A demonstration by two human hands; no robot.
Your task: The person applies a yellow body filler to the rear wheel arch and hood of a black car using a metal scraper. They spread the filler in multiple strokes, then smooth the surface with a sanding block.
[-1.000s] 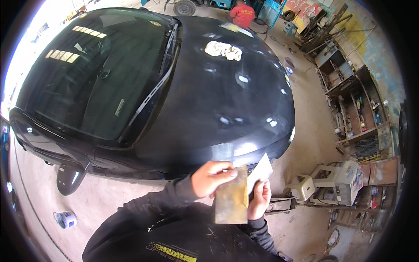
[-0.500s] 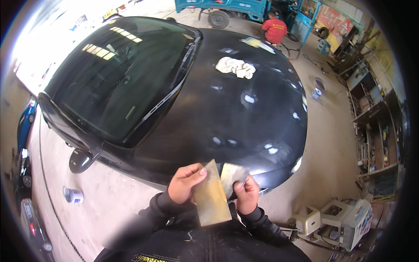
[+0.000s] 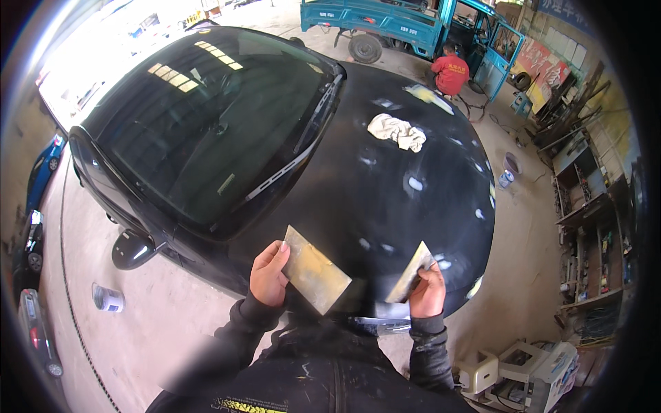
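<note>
Right hand [image 3: 428, 293] and left hand [image 3: 268, 277] have parted: left grips yellow-smeared rectangular plate [image 3: 317, 272], view's 6 o'clock; right pinches flat spreader [image 3: 407, 274], plate's 3 o'clock, clear of it, so scraping between them seems paused.

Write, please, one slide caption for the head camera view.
Left hand holding one yellowish flat piece, right hand another piece, beside a black car hood with pale patches.
</note>
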